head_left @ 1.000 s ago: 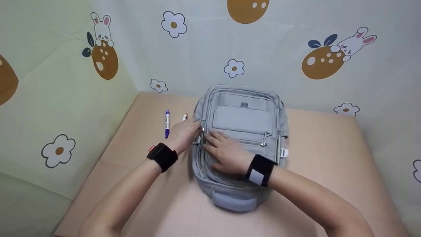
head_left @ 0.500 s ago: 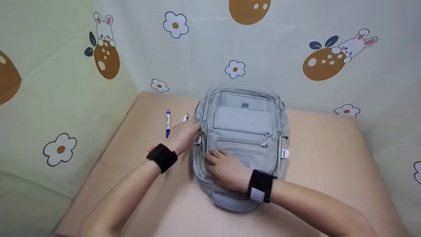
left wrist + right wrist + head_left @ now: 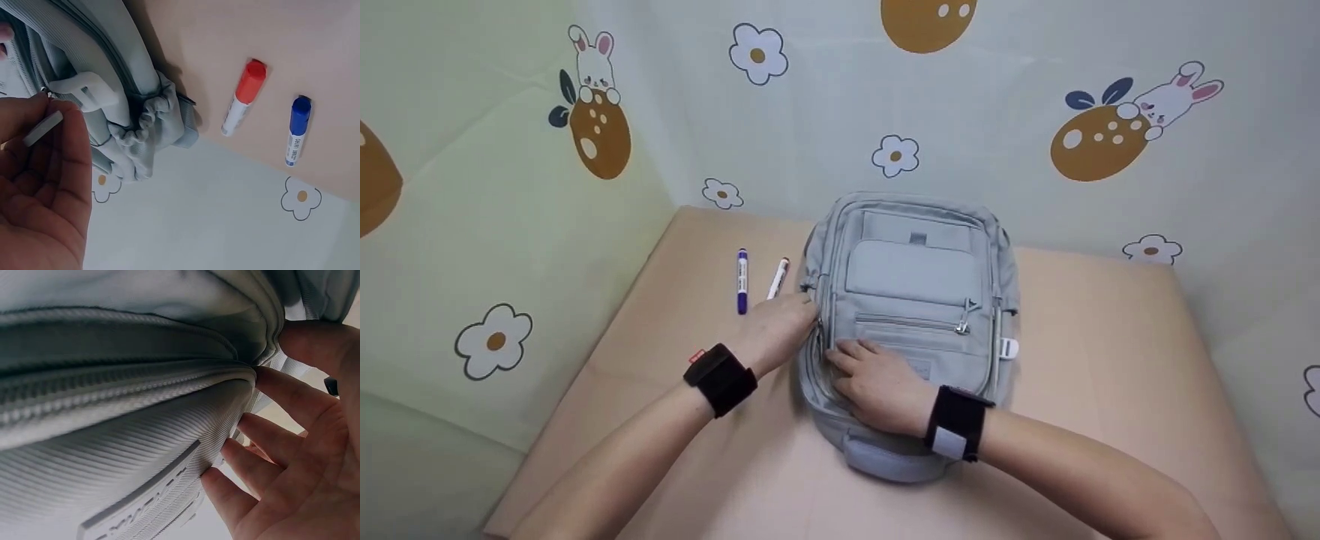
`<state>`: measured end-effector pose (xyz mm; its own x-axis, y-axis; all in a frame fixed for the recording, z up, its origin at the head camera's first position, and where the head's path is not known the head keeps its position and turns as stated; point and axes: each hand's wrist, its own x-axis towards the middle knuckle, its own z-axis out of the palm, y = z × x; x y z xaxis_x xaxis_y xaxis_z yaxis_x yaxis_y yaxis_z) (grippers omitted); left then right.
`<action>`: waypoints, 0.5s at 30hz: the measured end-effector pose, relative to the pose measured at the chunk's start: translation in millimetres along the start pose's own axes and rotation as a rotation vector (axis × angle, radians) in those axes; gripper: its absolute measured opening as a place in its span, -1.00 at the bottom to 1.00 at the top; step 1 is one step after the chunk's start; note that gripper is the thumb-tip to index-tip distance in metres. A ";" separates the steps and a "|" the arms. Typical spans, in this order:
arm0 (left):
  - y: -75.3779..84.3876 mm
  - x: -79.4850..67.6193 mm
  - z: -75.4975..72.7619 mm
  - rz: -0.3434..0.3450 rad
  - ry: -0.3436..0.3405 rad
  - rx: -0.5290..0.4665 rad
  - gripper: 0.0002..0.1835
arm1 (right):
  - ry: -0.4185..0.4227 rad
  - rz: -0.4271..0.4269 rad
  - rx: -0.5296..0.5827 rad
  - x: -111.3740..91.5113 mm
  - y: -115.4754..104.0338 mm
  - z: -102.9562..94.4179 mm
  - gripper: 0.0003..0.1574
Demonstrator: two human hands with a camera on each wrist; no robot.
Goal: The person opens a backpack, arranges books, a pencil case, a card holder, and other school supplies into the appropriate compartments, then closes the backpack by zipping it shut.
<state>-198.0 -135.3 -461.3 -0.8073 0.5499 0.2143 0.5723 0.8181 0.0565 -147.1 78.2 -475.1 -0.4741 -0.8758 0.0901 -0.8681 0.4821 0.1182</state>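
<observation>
A grey-blue backpack lies front side up, its padded handle towards me. On its left side my left hand pinches a zipper pull between thumb and forefinger; the flat grey tab shows inside the palm in the left wrist view. My right hand rests on the lower left of the front panel, its fingers fairly straight. In the right wrist view those fingers press at the edge of a gaping compartment, beside the zipper teeth, and the thumb touches the opposite edge.
Left of the backpack, a blue marker and a red-capped marker lie on the peach tabletop. A white strap buckle sticks out at the bag's right. Printed cloth hangs behind and at the left.
My left hand has moved towards me along the bag's left side, uncovering more of the red-capped marker. My right hand slid towards me earlier, then stayed there.
</observation>
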 end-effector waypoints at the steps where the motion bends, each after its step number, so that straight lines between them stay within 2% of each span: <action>1: 1.1 -2.0 0.0 0.006 0.002 0.001 -0.91 | -0.001 -0.001 0.001 -0.1 -0.2 0.2 -0.74; 4: 4.0 -8.4 0.8 0.013 0.002 -0.025 -0.95 | -0.004 -0.005 0.004 -0.8 -0.8 -1.0 -0.72; 7: 6.3 -13.6 2.2 0.010 -0.012 -0.057 -0.89 | -0.003 -0.003 0.009 -1.4 -0.6 -1.7 -0.72; 15: 7.6 -19.5 5.0 -0.051 -0.013 -0.118 -0.89 | 0.037 -0.023 0.061 -12.3 1.2 -6.5 -0.72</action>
<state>-178.6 -138.9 -470.0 -0.8371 0.5108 0.1957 0.5428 0.8200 0.1816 -141.3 89.7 -469.6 -0.4492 -0.8847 0.1243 -0.8865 0.4587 0.0607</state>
